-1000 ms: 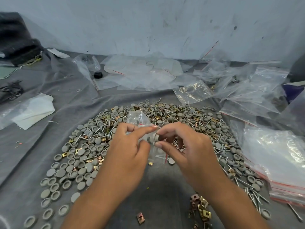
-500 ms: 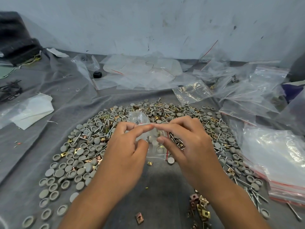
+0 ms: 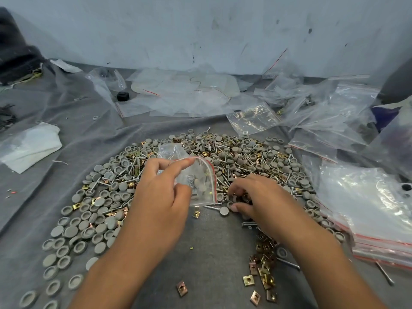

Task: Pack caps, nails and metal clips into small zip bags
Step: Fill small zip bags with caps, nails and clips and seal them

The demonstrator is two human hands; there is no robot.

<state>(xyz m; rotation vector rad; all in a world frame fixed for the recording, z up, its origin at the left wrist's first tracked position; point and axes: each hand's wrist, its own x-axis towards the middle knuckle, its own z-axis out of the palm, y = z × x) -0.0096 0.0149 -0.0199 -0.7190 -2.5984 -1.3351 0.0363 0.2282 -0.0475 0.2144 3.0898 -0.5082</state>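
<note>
On the grey cloth [image 3: 207,253], centre: the left hand [image 3: 160,204] is pinching a small zip bag [image 3: 200,181] by its red-striped mouth between thumb and forefinger, holding it raised and gaping, presumably so parts can drop in; several caps and nails are already lying inside it. Just right of the bag, the right hand [image 3: 260,201] is reaching down into the mixed pile [image 3: 223,157] of caps, nails and clips, fingers curled onto the parts as if gathering some; whether anything is pinched yet I cannot tell. Loose clips [image 3: 264,259] are lying near the right wrist. At right, a stack of bags [image 3: 367,210] is sitting well apart, likely within reach for filling.
</note>
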